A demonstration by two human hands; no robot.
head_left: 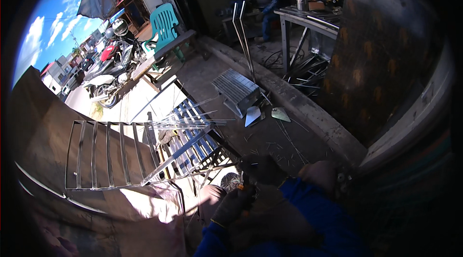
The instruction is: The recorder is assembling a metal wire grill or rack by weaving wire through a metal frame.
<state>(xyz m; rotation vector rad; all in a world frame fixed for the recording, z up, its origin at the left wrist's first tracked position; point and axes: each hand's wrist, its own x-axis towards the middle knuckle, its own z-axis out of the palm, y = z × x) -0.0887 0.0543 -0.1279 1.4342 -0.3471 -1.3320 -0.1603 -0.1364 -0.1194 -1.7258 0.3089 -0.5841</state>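
Note:
Both my hands are close together in front of my lap, in dark gloves and blue sleeves. My left hand (235, 205) is closed around a small tool with an orange part (240, 187); deep shadow hides its kind. My right hand (264, 169) is just above and to the right, fingers bent, with a small bright tip showing by them; what it holds is too dark to make out. A round tangled dark bundle (231, 180) is beside my left hand. To the left lies a slatted metal frame (110, 155), with thin metal rods (185, 123) across slatted metalwork (193, 148).
A ribbed metal piece (237, 88) and flat metal plates (280, 114) are on the floor ahead. A concrete ledge (308, 122) runs along the right. Beyond are a workbench (308, 15), a seated person (270, 8), a green plastic chair (163, 27) and motorcycles (111, 64).

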